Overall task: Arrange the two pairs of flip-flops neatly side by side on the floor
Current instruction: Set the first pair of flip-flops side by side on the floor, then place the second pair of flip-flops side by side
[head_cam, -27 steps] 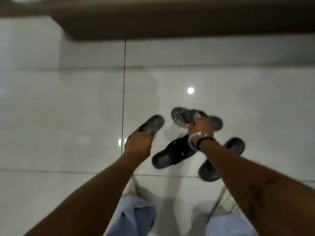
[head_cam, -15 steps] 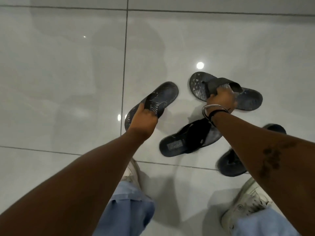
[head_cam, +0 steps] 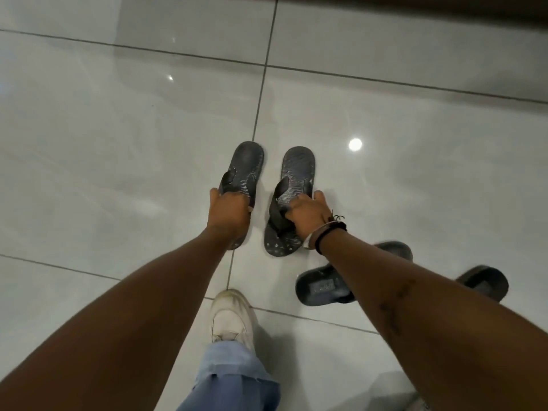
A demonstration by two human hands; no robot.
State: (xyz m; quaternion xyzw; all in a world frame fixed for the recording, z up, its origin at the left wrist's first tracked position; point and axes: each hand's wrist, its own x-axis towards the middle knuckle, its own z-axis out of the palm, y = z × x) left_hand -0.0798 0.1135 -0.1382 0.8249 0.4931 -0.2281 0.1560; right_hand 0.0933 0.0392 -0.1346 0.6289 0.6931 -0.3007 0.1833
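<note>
Two grey patterned flip-flops lie side by side on the glossy tiled floor, lengthwise away from me. My left hand grips the left patterned flip-flop at its strap. My right hand holds the strap of the right patterned flip-flop. A pair of black flip-flops lies behind my right forearm: one black flip-flop is angled across the floor, the other black flip-flop sits further right. My forearm hides part of both.
My white sneaker and blue trouser leg stand just below the patterned pair. A dark skirting or furniture edge runs along the top right. Pale floor tiles stretch to the left.
Both hands have turned the patterned flip-flops from splayed angles to parallel and set them close together. The view has shifted, so the black pair now appears at the lower right.
</note>
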